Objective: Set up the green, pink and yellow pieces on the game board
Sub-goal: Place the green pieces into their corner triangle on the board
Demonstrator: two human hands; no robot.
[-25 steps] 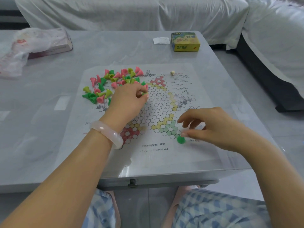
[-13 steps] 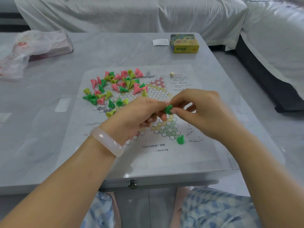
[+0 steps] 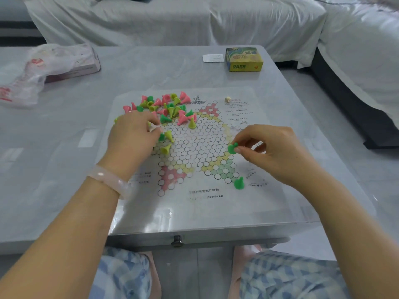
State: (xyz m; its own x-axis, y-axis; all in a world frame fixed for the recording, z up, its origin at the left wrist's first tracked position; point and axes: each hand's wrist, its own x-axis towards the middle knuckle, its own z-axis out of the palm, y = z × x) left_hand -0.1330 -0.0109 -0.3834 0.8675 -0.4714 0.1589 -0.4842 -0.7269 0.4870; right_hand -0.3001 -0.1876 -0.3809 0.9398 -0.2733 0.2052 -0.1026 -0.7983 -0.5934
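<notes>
A paper game board (image 3: 194, 147) printed with white circles lies flat on the table. A loose heap of green, pink and yellow cone pieces (image 3: 168, 108) covers its far left corner. My right hand (image 3: 269, 149) pinches one green piece (image 3: 232, 147) between thumb and forefinger above the board's right side. Another green piece (image 3: 239, 183) stands at the tip of the board's green corner. My left hand (image 3: 133, 134) rests palm down at the near edge of the heap, fingers curled among the pieces; whether it grips one is hidden.
A small die (image 3: 227, 99) lies on the sheet's far right. A yellow-green box (image 3: 244, 59) and a paper slip (image 3: 212, 58) sit at the table's (image 3: 64, 169) far edge. A crumpled plastic bag (image 3: 32, 74) lies on a pink box far left. A covered sofa stands behind.
My hands met over the board and the right hand took a green piece, then carried it right. My left hand went back to the heap.
</notes>
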